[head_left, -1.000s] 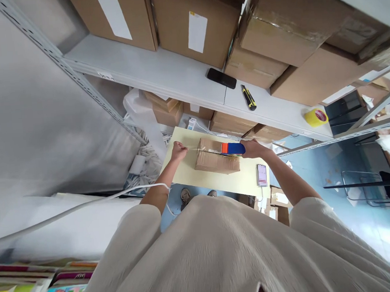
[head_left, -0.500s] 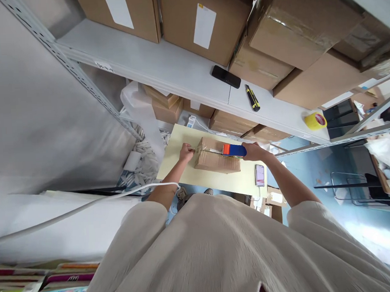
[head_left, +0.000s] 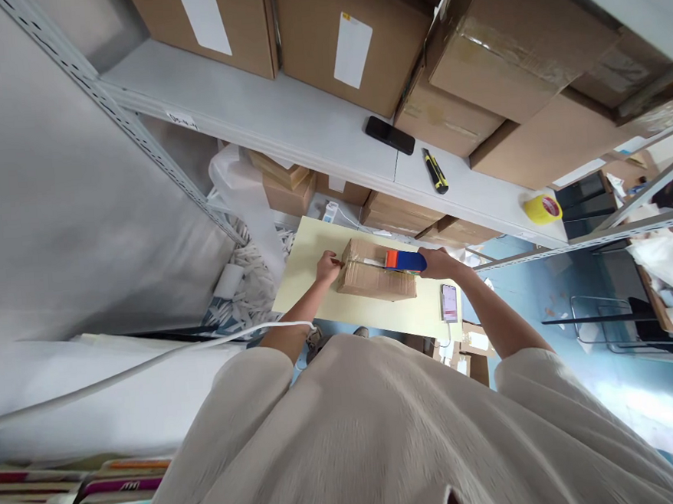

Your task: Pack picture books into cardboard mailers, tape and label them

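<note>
A taped cardboard box lies on the pale yellow table before me. My right hand grips the handle of a blue and orange tape dispenser, which rests over the box's top seam near its right end. Along that seam a strip of tape and a whitish streak show. At the left end of the box, my left hand has its fingers curled together against the edge; what they pinch is too small to make out.
A phone with a lit screen lies at the table's right end. On the shelf beyond are a black phone, a utility knife, a yellow tape roll and large cartons. A white cable crosses at left.
My left hand has moved slightly right, from just off the box's left end to up against it. The tape dispenser and my right hand have hardly moved.
</note>
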Demonstrator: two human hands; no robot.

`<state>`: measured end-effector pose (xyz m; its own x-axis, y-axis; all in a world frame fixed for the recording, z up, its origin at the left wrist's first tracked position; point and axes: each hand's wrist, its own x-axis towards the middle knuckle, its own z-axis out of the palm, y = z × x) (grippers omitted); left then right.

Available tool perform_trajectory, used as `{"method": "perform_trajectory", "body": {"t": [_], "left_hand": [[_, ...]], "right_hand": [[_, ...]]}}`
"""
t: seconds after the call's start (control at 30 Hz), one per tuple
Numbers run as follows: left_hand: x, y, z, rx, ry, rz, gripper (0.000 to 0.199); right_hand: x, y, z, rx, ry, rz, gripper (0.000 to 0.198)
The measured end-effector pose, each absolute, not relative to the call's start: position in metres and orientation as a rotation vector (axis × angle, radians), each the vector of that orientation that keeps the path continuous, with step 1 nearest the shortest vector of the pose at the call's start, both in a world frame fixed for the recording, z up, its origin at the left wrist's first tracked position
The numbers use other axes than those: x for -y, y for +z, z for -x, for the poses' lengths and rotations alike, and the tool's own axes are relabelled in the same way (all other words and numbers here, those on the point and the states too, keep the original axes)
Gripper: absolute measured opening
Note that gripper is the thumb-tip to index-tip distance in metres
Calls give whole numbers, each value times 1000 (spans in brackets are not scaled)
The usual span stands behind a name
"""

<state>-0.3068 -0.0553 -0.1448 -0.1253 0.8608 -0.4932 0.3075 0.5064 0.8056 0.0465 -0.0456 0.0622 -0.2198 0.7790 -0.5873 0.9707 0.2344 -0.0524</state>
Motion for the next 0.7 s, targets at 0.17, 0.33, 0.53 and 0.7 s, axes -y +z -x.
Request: {"method": "perform_trajectory", "body": {"t": [0.17,0.33,0.53,0.7], "left_hand": [[57,-137,310,-1653,790,-1079,29],[56,-129,310,-1485,738,-929,26],[57,-107,309,-1490,851,-1433,37],[61,-93,289,-1141,615,-2097,81]], "right_hand": [[44,59,-47,-2071,-566,-1598,36],[43,58,-46,-2069,-539,-1580,38],[44,63,-44,-2079,-555,-1573,40],[46,66,-42,-2095,-571,-1592,41]]}}
